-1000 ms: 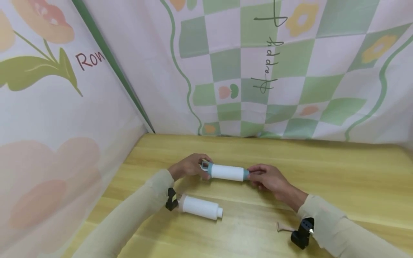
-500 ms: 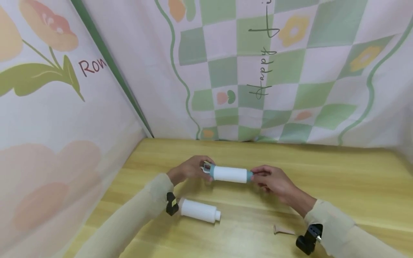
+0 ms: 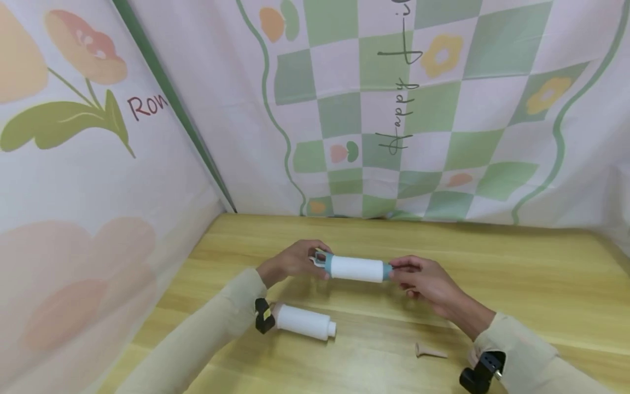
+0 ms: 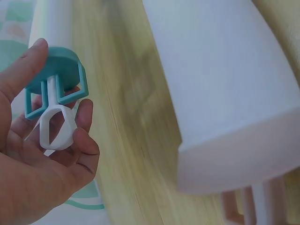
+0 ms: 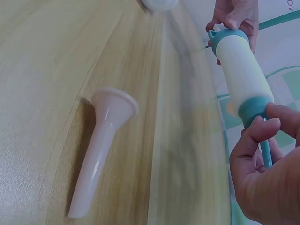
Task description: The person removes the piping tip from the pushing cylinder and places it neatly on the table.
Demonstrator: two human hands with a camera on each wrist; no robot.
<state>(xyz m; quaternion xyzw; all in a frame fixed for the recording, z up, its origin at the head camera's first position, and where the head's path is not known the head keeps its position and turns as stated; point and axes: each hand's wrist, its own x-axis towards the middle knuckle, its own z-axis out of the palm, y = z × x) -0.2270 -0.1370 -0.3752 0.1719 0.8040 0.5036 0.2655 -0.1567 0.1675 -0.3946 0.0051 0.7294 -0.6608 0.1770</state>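
Observation:
A white plastic syringe (image 3: 356, 268) with teal ends is held crosswise between both hands, above the table. My left hand (image 3: 295, 258) grips its teal collar (image 4: 61, 63), thumb on the rim and fingers behind. The white plunger ring (image 4: 50, 126) and teal finger loops (image 4: 72, 96) stick out there. At the opposite end, my right hand (image 5: 272, 183) pinches the teal nozzle (image 5: 265, 150), whose cone (image 5: 255, 110) meets the barrel. A second white syringe (image 3: 302, 322) with a pinkish end lies nearer, partly behind the left wrist camera. A pink funnel-shaped nozzle (image 5: 103, 145) lies on the wood.
The wood-grain table (image 3: 364, 361) runs back to a curtain (image 3: 384, 109) printed with green checks. Another flowered cloth (image 3: 88, 186) closes off the left side. A black camera (image 3: 482, 372) is strapped at the right wrist, close to the loose pink nozzle.
Both hands and the teal-ended syringe have shifted slightly right. As the right forearm moved away, the loose pink nozzle came fully into sight. The head view tilted a little.

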